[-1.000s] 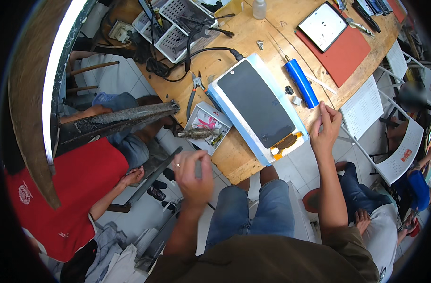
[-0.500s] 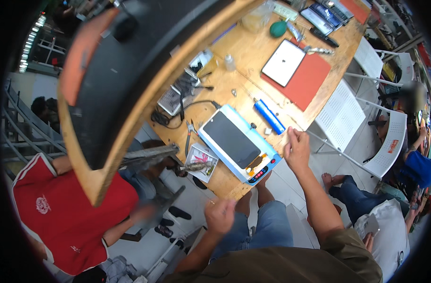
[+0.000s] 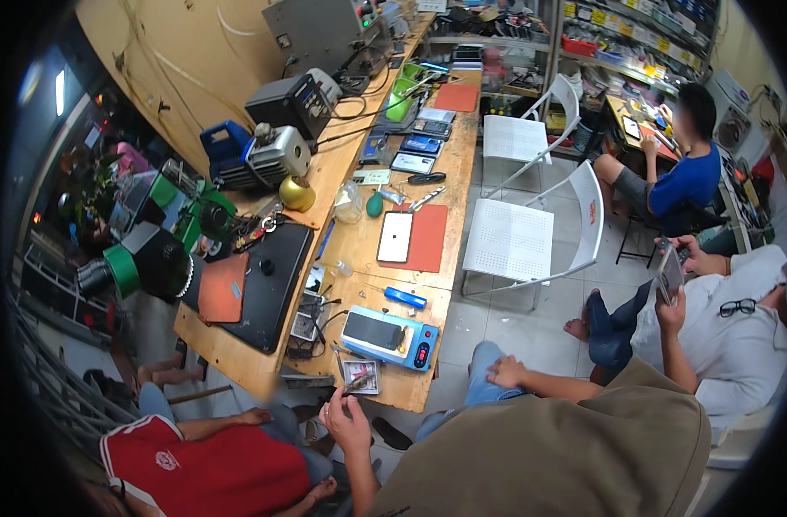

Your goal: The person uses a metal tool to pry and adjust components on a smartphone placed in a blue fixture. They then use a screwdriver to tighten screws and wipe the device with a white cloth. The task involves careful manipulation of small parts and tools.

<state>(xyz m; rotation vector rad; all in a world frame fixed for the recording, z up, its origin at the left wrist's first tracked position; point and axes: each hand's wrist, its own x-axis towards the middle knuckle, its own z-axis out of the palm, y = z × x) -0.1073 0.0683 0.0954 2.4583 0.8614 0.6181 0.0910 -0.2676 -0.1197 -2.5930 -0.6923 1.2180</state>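
My left hand (image 3: 347, 420) is raised beside the near left corner of the bench, fingers bent and tips drawn together by a small white box (image 3: 361, 388). Whether the dark, thin piece at those fingertips is held or lies on the box is unclear. My right hand (image 3: 506, 372) rests on my knee with its fingers spread, holding nothing. On the bench corner sits a light-blue heating plate device (image 3: 391, 358) with a lit red display. A dark phone screen (image 3: 373, 328) lies on top of it. Behind stands a blue cylinder-shaped tool (image 3: 405, 298), lying on its side.
Farther up the bench, a white-faced phone (image 3: 395, 238) lies on an orange mat (image 3: 428, 246), near a green air blower (image 3: 374, 205). A raised shelf with a black mat (image 3: 277, 293) runs along the left. White chairs (image 3: 509, 241) stand right. Other people sit on both sides.
The view has swung, showing more of the room. My right hand has gone from the bench edge to my knee. My left hand has come up beside the white box.
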